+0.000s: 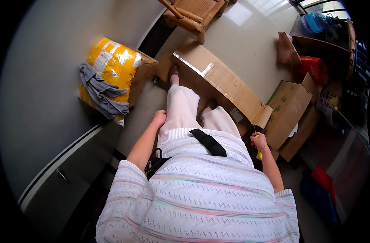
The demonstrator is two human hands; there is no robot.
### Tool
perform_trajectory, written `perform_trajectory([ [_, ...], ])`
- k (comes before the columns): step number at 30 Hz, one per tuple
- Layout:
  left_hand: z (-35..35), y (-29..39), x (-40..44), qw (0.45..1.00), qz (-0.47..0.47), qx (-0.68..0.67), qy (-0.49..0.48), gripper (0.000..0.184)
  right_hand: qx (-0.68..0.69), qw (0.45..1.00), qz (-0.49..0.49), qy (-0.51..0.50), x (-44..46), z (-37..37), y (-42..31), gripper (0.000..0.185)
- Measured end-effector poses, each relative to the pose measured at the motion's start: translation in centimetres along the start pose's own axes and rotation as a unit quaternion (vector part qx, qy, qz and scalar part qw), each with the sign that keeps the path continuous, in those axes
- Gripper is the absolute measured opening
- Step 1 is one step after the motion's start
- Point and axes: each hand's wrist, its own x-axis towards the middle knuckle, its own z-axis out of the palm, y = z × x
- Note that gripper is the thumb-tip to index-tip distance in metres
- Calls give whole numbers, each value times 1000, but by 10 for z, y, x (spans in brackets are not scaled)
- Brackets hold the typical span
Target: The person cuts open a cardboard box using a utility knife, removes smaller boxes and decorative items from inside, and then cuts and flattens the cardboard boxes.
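My right hand (258, 140) is closed around a yellow utility knife (259, 154), whose thin blade points forward from the fist. Just ahead of the blade is the near end of a long, flattened cardboard box (229, 83), which lies across the floor in front of my legs. My left hand (159, 117) hangs beside my left knee, its fingers curled in, and nothing shows in it. One shoe (174, 71) is against the long cardboard; the other is partly hidden by my trouser leg.
On the left, a yellow taped parcel (112, 60) bears a grey cloth (102, 91) and rests against a cardboard box (141, 77). Another carton (288, 109) stands at right, near a red box (312, 69). A bamboo chair (193, 18) is ahead; a grey cabinet (71, 178) stands at lower left.
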Motion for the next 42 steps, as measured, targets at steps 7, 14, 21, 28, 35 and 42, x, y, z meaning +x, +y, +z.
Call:
perform_trajectory([
  [7,-47,4,45,1000,-19,12,-14,27,14,996,-92,-13,12,38,-101,24],
  [14,-66,-5,56,998,-13,-58,9,27,-68,968,-233,-67,-6,76,-202,26],
  [21,2,-19,28,993,-38,-105,31,25,-308,904,-294,-46,1,92,-135,32],
  [28,21,30,2,983,69,-76,155,29,-333,898,-276,-79,-12,81,-71,31],
  [35,26,95,-15,943,164,258,-131,50,-359,904,-227,-36,-8,118,-82,26],
  [42,15,70,19,939,30,261,-221,82,-319,909,-262,55,-8,175,-98,22],
])
